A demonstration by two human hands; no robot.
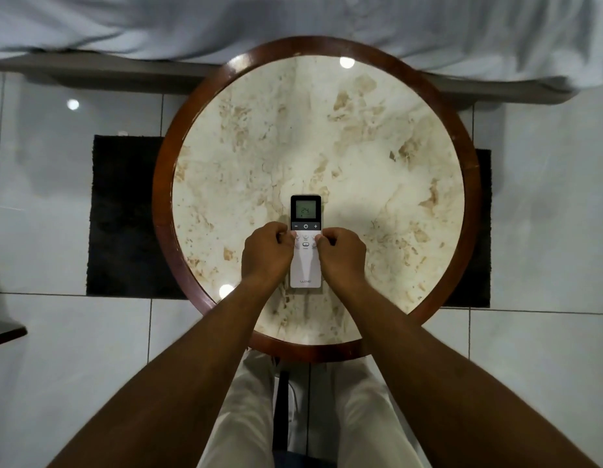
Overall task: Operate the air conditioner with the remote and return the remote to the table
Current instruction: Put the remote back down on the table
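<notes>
White and black, the remote is seen lying flat on the round marble table, on the near half, with its little screen pointing away from the person. The number 24 is shown on the screen. The remote is held at both long sides. The left hand is curled at its left edge and the right hand is curled at its right edge. The fingers of each hand are bent and pressed close together, and their tips are laid on the button part of the remote. It cannot be told if the remote is being picked up or put down.

If it is to be lifted, it should be pinched firmly at both sides and raised straight up, so it is not dragged on the marble. The buttons under the fingertips should not be pushed by mistake. If it is to be left there, it should be let go gently and kept away from the brown wooden rim, so it cannot fall to the tiled floor.
</notes>
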